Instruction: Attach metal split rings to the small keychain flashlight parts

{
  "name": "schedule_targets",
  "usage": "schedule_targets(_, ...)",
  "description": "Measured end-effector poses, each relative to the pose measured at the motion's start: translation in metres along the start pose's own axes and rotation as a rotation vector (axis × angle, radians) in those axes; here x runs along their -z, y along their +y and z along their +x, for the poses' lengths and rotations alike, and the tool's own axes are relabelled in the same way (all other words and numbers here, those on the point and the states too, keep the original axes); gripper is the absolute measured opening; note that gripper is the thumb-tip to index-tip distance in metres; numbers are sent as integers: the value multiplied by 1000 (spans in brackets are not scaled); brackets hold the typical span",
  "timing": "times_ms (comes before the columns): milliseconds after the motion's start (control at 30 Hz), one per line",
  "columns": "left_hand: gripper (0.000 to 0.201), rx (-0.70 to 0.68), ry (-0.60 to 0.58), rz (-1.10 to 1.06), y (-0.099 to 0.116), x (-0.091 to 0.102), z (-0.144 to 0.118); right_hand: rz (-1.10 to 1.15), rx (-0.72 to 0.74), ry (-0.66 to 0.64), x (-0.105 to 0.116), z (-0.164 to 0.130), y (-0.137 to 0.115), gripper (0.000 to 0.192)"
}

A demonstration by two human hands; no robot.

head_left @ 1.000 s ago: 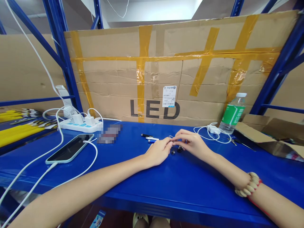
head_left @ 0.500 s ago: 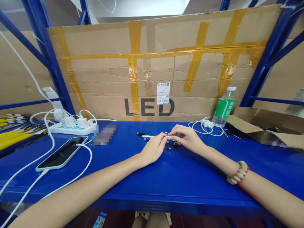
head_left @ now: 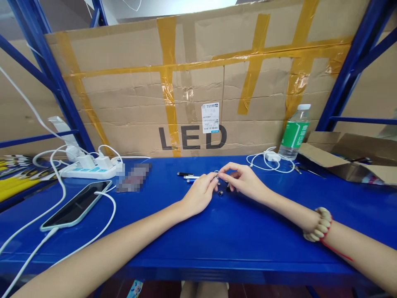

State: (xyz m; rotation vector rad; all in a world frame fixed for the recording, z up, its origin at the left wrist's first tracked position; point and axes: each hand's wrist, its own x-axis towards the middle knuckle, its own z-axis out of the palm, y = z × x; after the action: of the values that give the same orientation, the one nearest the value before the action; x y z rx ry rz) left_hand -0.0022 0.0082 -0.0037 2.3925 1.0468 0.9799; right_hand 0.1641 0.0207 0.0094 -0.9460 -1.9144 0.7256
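Observation:
My left hand (head_left: 198, 194) is closed, its thumb and fingertips pinched around something too small to name. Fingertip to fingertip with it, my right hand (head_left: 243, 180) also pinches at that spot, and its fingers cover most of the piece. Under the hands lies a small dark part (head_left: 220, 193) on the blue tabletop (head_left: 223, 231). Another dark piece (head_left: 228, 188) shows partly beneath my right fingers. Several pens (head_left: 187, 177), black, white and blue, lie just left of my left hand, which hides their right ends.
At left, a phone (head_left: 77, 207) is plugged into a white cable near a power strip (head_left: 93, 169). A bottle (head_left: 294, 132), a coiled white cable (head_left: 273, 159) and an open cardboard box (head_left: 347, 161) stand at right. A cardboard sheet (head_left: 130, 107) closes the back.
The camera view has shifted slightly. Both hands stay pinched together at the same place, and my right fingers have closed in a little nearer the left fingertips.

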Motion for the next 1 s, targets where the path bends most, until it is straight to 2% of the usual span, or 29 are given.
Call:
schedule_targets(233,21,0,-52,-93,-1,0,-1,91,-181,-137,5,4,5,33)
schedule_targets(367,22,-30,-72,-83,0,1,-1,123,-232,-182,10,8,8,34)
schedule_targets(600,20,-38,-64,-79,3,1,-1,125,-235,-153,14,9,11,31)
schedule_targets(1000,22,-53,-66,46,-2,-1,0,48,-244,-187,19,10,15,28)
